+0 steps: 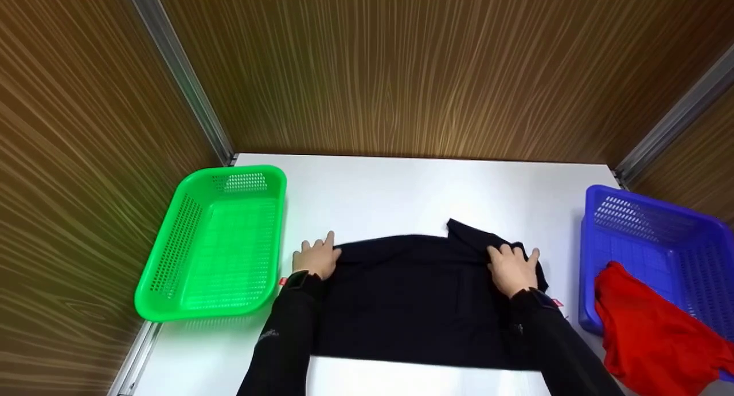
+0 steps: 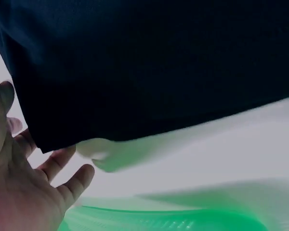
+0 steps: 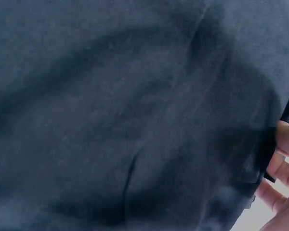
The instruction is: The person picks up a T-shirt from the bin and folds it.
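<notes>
A black garment lies spread in a wide, folded shape on the white table, a pointed flap sticking out at its upper right. My left hand rests at its upper left corner with fingers spread. In the left wrist view the fingers reach around the dark cloth's corner, with the thumb beside its edge. My right hand lies over the upper right part, fingers spread on the fabric. The right wrist view shows creased dark cloth, with the thumb and fingers at its edge.
A green basket stands on the left of the table. At the right, a blue basket has a red cloth hanging over its near side. Wood-patterned panels enclose the table at the back and sides.
</notes>
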A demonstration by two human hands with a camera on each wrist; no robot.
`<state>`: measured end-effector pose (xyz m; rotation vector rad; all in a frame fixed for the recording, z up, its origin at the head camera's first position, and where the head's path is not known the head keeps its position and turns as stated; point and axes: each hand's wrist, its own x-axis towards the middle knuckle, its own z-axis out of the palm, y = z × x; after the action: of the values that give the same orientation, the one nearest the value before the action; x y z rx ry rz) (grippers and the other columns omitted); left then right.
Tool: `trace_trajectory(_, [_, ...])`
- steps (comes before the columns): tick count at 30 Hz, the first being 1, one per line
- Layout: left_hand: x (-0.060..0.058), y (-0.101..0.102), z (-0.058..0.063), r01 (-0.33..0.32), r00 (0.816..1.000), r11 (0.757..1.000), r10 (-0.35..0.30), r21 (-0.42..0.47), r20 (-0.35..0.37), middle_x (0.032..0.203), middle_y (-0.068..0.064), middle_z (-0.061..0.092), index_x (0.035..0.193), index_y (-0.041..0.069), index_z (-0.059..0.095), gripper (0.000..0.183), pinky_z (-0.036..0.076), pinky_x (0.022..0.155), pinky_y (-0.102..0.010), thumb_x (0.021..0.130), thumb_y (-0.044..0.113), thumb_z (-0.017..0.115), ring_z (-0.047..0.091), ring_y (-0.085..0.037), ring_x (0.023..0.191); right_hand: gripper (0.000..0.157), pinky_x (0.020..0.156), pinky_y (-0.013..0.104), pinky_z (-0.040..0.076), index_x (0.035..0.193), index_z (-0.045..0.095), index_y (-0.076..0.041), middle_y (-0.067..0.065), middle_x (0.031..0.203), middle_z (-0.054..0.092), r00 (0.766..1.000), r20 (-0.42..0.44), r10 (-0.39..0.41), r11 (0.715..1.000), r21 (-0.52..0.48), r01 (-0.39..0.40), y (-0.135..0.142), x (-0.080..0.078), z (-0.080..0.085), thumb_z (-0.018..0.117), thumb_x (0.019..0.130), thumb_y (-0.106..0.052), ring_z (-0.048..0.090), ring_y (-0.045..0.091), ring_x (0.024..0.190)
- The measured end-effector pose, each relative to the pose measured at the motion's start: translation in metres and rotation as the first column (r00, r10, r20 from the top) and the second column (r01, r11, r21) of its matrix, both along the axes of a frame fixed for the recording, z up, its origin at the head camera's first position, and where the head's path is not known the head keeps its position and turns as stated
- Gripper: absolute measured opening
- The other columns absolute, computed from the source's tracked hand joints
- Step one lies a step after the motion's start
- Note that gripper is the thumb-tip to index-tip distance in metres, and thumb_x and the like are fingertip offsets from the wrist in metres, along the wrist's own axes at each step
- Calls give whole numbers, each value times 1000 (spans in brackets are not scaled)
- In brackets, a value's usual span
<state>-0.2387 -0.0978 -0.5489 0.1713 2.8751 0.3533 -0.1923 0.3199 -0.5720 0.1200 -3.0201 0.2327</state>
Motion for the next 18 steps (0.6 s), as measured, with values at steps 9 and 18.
trace_trajectory(9, [2,6,2,-31,998,996,26,-88,-64,115,-20,64,131,6,57,31,43,90,-60,104,8,41,55,-44,109,28,98,80,12,114,62,1,27,105,64,998,-37,-50,998,-35,49,3,-2,-4,68,91,-14,53,53,103])
trace_trajectory(18, [2,7,-3,-22,993,998,16,-56,-114,122,-24,48,113,1,63,26,50,77,-57,103,3,39,52,-45,104,4,98,78,15,91,58,0,28,90,65,994,-76,-72,997,-40,69,4,-2,-7,57,93,-4,57,54,93])
